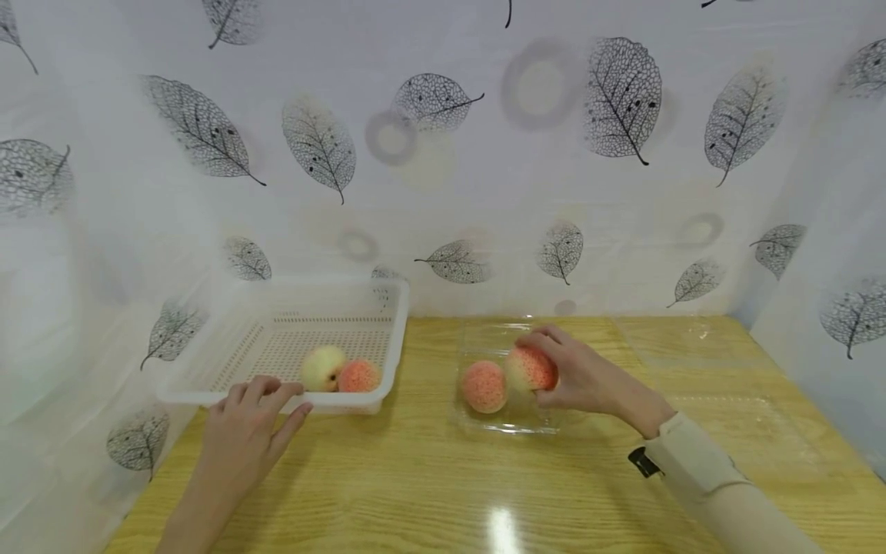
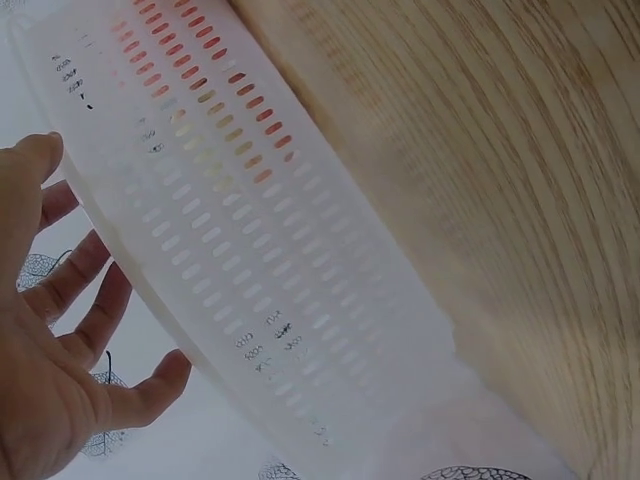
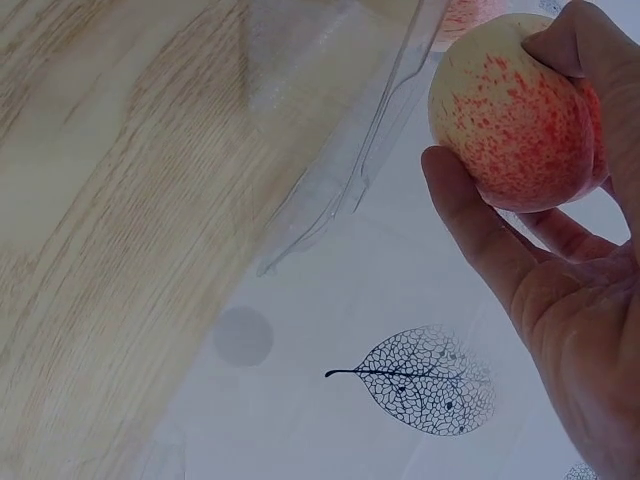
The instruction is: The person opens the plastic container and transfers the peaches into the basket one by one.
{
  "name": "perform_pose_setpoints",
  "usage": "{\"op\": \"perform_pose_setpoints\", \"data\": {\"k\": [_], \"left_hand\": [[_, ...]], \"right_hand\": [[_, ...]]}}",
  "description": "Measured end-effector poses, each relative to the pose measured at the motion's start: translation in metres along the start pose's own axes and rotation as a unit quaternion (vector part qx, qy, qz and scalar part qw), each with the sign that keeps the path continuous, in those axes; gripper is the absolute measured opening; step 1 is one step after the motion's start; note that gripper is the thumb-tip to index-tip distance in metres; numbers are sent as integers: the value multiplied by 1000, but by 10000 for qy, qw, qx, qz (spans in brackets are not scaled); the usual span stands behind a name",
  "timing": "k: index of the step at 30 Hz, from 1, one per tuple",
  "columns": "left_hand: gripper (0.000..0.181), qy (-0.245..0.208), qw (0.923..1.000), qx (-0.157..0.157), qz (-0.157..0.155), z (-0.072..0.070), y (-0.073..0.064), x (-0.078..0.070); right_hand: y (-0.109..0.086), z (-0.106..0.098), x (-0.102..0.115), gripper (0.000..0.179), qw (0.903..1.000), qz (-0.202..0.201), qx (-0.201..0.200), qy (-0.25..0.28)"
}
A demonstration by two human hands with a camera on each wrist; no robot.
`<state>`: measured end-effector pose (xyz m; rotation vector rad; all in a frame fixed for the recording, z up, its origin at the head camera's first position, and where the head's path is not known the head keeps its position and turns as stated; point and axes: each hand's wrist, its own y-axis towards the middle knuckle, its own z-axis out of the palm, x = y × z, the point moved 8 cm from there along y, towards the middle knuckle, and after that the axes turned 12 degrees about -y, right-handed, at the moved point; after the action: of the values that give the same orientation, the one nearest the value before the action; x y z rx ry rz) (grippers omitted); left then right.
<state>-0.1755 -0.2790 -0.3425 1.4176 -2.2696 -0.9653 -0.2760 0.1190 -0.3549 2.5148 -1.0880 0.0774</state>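
Observation:
My right hand (image 1: 581, 377) grips a red-speckled, pale yellow peach (image 3: 515, 115), thumb and fingers spread around its sides. The peach is over a clear plastic box (image 1: 508, 427), just right of a pinkish peach (image 1: 484, 387) that lies in the box. My left hand (image 1: 245, 431) rests its fingers on the near rim of a white perforated plastic basket (image 2: 255, 235), with the thumb held apart. Inside the basket, near its front right corner, a pale yellow peach (image 1: 323, 368) and a red peach (image 1: 360, 376) sit side by side.
Clear plastic (image 1: 734, 415), perhaps the box's lid, lies flat on the right of the wooden table (image 1: 415, 477). A leaf-patterned white curtain (image 1: 471, 177) hangs behind the table and along both sides.

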Motion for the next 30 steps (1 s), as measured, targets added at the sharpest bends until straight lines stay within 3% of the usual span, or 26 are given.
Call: {"op": "perform_pose_setpoints", "data": {"k": [14,30], "left_hand": [[62,2,9998,-170,124,-1,0,2],[47,-18,9999,-62,-105,0,0,4]], "right_hand": [[4,-5,3,72,10000,1,-53,-51],[18,-8,15,71,9999,-82,-110,-47]]}}
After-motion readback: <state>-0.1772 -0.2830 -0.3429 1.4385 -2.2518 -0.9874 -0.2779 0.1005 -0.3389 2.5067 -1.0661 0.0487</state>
